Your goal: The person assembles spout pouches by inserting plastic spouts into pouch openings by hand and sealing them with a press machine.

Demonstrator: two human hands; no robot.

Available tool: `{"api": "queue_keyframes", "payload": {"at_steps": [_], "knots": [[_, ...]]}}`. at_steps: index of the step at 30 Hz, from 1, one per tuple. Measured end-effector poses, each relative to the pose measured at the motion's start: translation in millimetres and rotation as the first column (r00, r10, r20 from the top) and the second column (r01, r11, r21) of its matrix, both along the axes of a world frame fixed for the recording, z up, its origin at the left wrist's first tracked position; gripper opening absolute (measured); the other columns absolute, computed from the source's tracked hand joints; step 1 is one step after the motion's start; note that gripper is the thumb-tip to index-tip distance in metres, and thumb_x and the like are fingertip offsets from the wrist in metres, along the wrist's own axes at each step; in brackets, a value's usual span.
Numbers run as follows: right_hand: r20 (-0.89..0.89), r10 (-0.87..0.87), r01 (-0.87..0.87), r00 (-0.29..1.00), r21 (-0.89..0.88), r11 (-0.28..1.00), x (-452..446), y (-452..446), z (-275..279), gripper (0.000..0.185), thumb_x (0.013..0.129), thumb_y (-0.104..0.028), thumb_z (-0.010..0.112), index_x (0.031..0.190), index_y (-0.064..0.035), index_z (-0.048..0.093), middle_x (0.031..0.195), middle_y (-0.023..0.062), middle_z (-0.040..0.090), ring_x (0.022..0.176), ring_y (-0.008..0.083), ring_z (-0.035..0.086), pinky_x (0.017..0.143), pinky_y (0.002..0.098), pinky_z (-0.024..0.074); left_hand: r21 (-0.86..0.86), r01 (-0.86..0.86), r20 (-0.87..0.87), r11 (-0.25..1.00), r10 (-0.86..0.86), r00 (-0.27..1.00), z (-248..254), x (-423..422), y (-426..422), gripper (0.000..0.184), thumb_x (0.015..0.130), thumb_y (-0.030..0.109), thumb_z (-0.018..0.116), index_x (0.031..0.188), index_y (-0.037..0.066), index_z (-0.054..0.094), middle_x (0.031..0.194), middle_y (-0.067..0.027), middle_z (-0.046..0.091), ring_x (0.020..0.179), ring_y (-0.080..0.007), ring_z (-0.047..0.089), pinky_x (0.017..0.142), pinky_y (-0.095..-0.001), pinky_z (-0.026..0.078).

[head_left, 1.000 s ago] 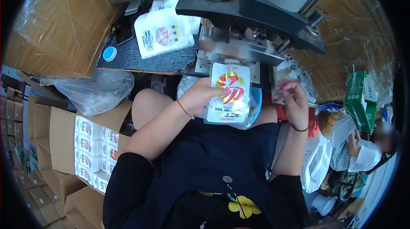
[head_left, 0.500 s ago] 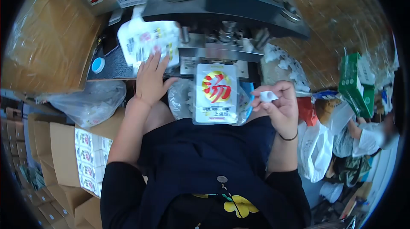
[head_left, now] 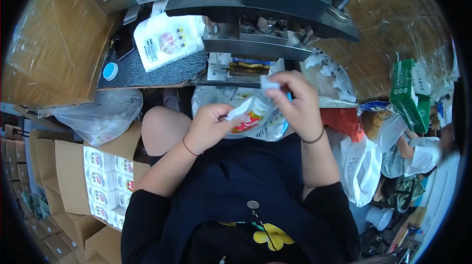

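My left hand (head_left: 212, 125) is closed, pinching the edge of a white pouch with a red character on it (head_left: 250, 120). The pouch is tilted over my lap, partly hidden by my fingers. My right hand (head_left: 297, 101) is raised just in front of the press, with a small white piece (head_left: 270, 83) between thumb and fingers; its kind is unclear. Behind both hands is the press (head_left: 253, 45), with gold and blue bars in its lower part. White printed pouches (head_left: 169, 42) lie on the dark work surface (head_left: 179, 69) left of the press.
A clear plastic bag (head_left: 204, 99) hangs below the press. A blue-and-white cap (head_left: 110, 71) lies at left. An open carton (head_left: 71, 178) holds packed pouches. White scraps (head_left: 334, 74) and a green box (head_left: 405, 99) are at right. Another person's arm (head_left: 406, 149) shows far right.
My left hand has left the pouches on the work surface and come right, over my lap. The red-character pouch is now tilted in it. My right hand has moved up and left with the white piece.
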State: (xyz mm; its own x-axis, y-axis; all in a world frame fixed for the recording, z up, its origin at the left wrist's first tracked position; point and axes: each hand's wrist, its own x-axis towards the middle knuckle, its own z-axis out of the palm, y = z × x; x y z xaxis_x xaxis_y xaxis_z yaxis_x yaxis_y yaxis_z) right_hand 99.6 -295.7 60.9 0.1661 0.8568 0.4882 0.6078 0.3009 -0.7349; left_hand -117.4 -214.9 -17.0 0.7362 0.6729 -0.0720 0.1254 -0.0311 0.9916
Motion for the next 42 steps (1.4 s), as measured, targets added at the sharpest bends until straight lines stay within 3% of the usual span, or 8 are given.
{"api": "queue_keyframes", "payload": {"at_steps": [8,13,20,23,27,34,37,42], "knots": [[0.130,0.190,-0.155,0.973,-0.241,0.958,39,-17,6,0.024,0.099,-0.019,0.058,0.115,-0.0039,0.067,0.105,0.0165,0.070,0.100,0.0386,0.065,0.087,0.0441,0.0513,-0.538,0.363,0.227,0.761,-0.284,0.931,-2,21,-21,0.026,0.099,0.013,0.069,0.119,-0.004,0.068,0.111,-0.0079,0.074,0.097,-0.0106,0.068,0.089,-0.0300,0.055],[0.700,-0.386,0.606,0.600,-0.082,0.792,130,-22,-40,0.027,0.095,-0.019,0.062,0.120,-0.0085,0.064,0.117,0.0219,0.064,0.099,0.0440,0.066,0.081,0.0519,0.0542,-0.665,0.246,0.269,0.706,-0.081,0.960,-18,28,0,0.031,0.091,0.001,0.069,0.121,-0.003,0.068,0.114,-0.0097,0.074,0.099,-0.0147,0.071,0.091,-0.0310,0.055],[0.616,-0.358,0.619,0.702,-0.278,0.734,151,-10,-79,0.022,0.090,-0.015,0.068,0.111,-0.0113,0.065,0.107,0.0228,0.061,0.095,0.0454,0.063,0.081,0.0521,0.0517,-0.698,0.162,0.248,0.698,0.023,0.968,-17,39,42,0.030,0.091,0.001,0.071,0.120,-0.002,0.066,0.116,-0.0146,0.073,0.100,-0.0179,0.072,0.086,-0.0329,0.059],[0.640,-0.390,0.614,0.662,-0.164,0.772,155,-9,-84,0.016,0.092,-0.012,0.062,0.108,-0.0130,0.063,0.105,0.0209,0.062,0.090,0.0446,0.065,0.077,0.0522,0.0537,0.063,-0.336,0.007,0.940,0.337,0.942,-34,29,72,0.047,0.094,0.010,0.072,0.135,0.000,0.051,0.111,-0.0095,0.069,0.086,-0.0146,0.068,0.079,-0.0298,0.056],[0.571,-0.453,0.603,0.685,-0.095,0.792,153,-16,-87,0.019,0.092,-0.009,0.059,0.111,-0.0103,0.063,0.108,0.0216,0.064,0.090,0.0445,0.065,0.078,0.0512,0.0539,0.941,-0.286,0.075,0.181,0.714,0.696,-2,-13,157,0.060,0.097,0.026,0.063,0.148,0.002,0.043,0.152,-0.0325,0.038,0.140,-0.0462,0.040,0.114,-0.0555,0.033],[0.162,-0.494,0.518,0.854,-0.184,0.835,110,-40,-50,0.023,0.091,-0.005,0.068,0.114,-0.0026,0.066,0.100,0.0168,0.071,0.086,0.0268,0.070,0.076,0.0360,0.0546,0.862,-0.036,-0.198,0.506,0.401,0.894,-19,-62,92,0.032,0.101,0.019,0.061,0.131,0.008,0.065,0.130,-0.0151,0.065,0.115,-0.0295,0.064,0.100,-0.0397,0.048],[-0.105,-0.183,0.165,0.977,-0.164,0.973,69,-35,-43,0.014,0.090,-0.004,0.072,0.103,0.0008,0.071,0.097,0.0125,0.073,0.086,0.0209,0.070,0.076,0.0312,0.0536,-0.118,-0.401,0.217,0.908,0.418,0.882,-5,-52,59,0.018,0.097,0.010,0.067,0.111,-0.001,0.071,0.093,-0.0076,0.073,0.085,-0.0091,0.065,0.075,-0.0255,0.052],[-0.370,-0.020,-0.012,0.929,-0.083,0.996,17,-12,-7,0.011,0.092,-0.007,0.072,0.099,0.0012,0.074,0.098,0.0121,0.075,0.087,0.0197,0.070,0.078,0.0302,0.0532,0.171,-0.160,-0.018,0.972,0.165,0.986,-6,-25,29,0.025,0.088,0.023,0.083,0.088,-0.002,0.076,0.078,-0.0009,0.070,0.071,-0.0050,0.059,0.064,-0.0238,0.048]]}}
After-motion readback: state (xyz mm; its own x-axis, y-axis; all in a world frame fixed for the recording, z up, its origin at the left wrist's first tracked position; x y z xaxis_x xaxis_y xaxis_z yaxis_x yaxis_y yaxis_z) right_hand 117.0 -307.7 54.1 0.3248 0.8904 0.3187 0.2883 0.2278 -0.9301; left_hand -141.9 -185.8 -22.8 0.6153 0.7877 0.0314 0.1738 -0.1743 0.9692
